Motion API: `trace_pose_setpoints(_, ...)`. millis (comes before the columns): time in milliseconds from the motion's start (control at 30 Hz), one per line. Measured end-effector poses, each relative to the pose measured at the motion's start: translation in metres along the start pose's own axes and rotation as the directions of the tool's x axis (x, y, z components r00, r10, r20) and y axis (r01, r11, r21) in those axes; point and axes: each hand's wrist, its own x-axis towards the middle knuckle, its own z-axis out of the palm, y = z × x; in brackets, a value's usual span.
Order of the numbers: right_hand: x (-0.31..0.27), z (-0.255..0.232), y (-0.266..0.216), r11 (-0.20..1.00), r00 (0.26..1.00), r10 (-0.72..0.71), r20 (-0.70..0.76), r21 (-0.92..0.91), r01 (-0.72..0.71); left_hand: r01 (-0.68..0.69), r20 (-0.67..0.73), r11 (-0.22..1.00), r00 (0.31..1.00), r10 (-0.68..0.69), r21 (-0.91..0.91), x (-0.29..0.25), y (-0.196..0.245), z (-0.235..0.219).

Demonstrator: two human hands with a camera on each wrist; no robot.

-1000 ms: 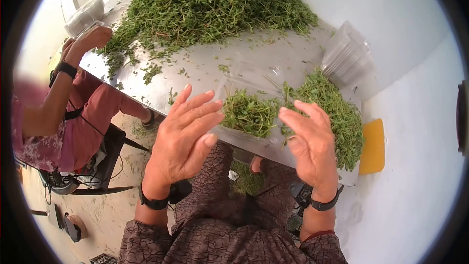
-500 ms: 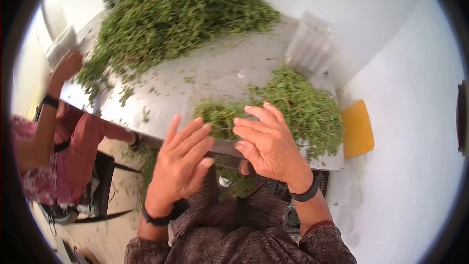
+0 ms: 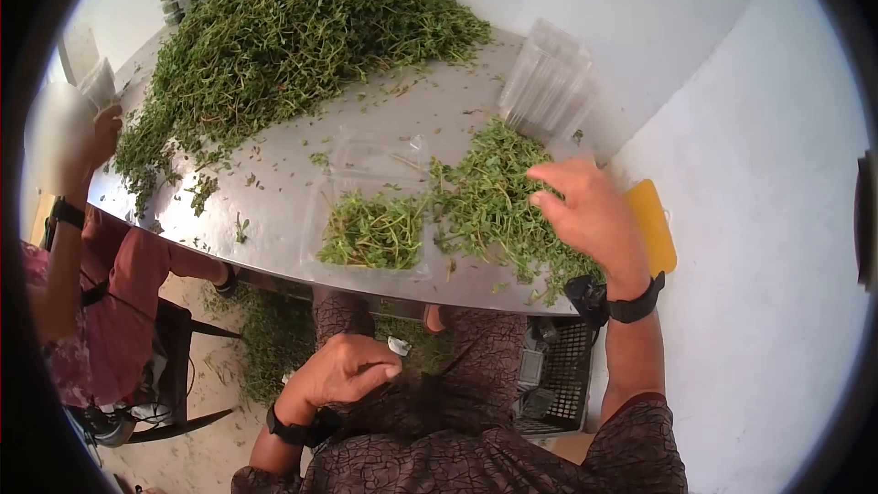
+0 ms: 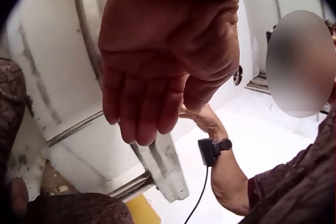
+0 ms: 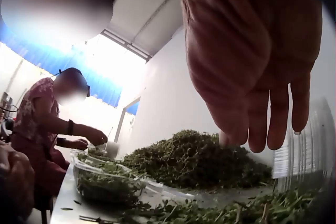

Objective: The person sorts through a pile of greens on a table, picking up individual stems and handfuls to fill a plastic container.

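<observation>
My left hand (image 3: 347,372) hangs low in front of my lap, below the table edge, holding nothing; in the left wrist view its fingers (image 4: 142,113) lie side by side, loosely bent. Raised over the small heap of green herbs (image 3: 494,192) is my right hand (image 3: 590,215), its thumb and fingers apart and nothing between them. In the right wrist view its fingers (image 5: 278,113) reach down above the greens. An open clear plastic clamshell box (image 3: 320,233), its base filled with sprigs (image 3: 373,230), sits at the table edge left of that heap, lid folded back.
A big herb pile (image 3: 293,46) covers the back of the metal table (image 3: 274,210). Stacked clear boxes (image 3: 549,78) stand by the wall, near a yellow board (image 3: 649,224). Another person (image 5: 47,124) works at the left. A black crate (image 3: 562,375) sits below the table.
Both hands were over the filled box and small heap. My left hand has drawn back down to my lap; my right has moved right, above the small heap. The head view has shifted.
</observation>
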Motion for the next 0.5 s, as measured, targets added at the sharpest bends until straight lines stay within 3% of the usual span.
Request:
trace_pose_setpoints(67, 0.004, 0.012, 0.002, 1.0, 0.998, 0.007, 0.057, -0.013, -0.006, 0.179, 0.085, 0.984, 0.98, -0.18, 0.015, 0.004, -0.016, 0.003)
trace_pose_setpoints(133, 0.012, 0.027, 0.011, 0.986, 0.99, -0.135, 0.044, -0.094, 0.138, 0.208, 0.095, 0.978, 0.974, -0.208, 0.005, 0.01, -0.04, 0.006)
trace_pose_setpoints(167, 0.016, 0.032, 0.015, 0.986, 0.99, -0.134, 0.05, -0.095, 0.138, 0.236, 0.106, 0.972, 0.966, -0.235, -0.002, 0.012, -0.05, 0.008)
trace_pose_setpoints(233, 0.027, 0.039, 0.02, 0.979, 0.976, 0.043, 0.214, -0.203, 0.001, 0.246, 0.074, 0.969, 0.967, -0.243, -0.039, 0.015, -0.066, 0.014)
trace_pose_setpoints(300, 0.035, 0.044, 0.02, 0.965, 0.965, 0.075, 0.252, -0.26, -0.007, 0.252, 0.04, 0.964, 0.968, -0.249, -0.081, 0.02, -0.077, 0.018)
trace_pose_setpoints(333, 0.038, 0.046, 0.021, 0.95, 0.952, 0.114, 0.285, -0.312, -0.02, 0.237, 0.029, 0.971, 0.971, -0.237, -0.01, 0.022, -0.081, 0.019)
trace_pose_setpoints(500, 0.045, 0.059, 0.032, 0.903, 0.951, 0.089, 0.296, -0.427, 0.048, 0.142, 0.046, 0.981, 0.988, -0.149, 0.131, 0.025, -0.09, 0.023)
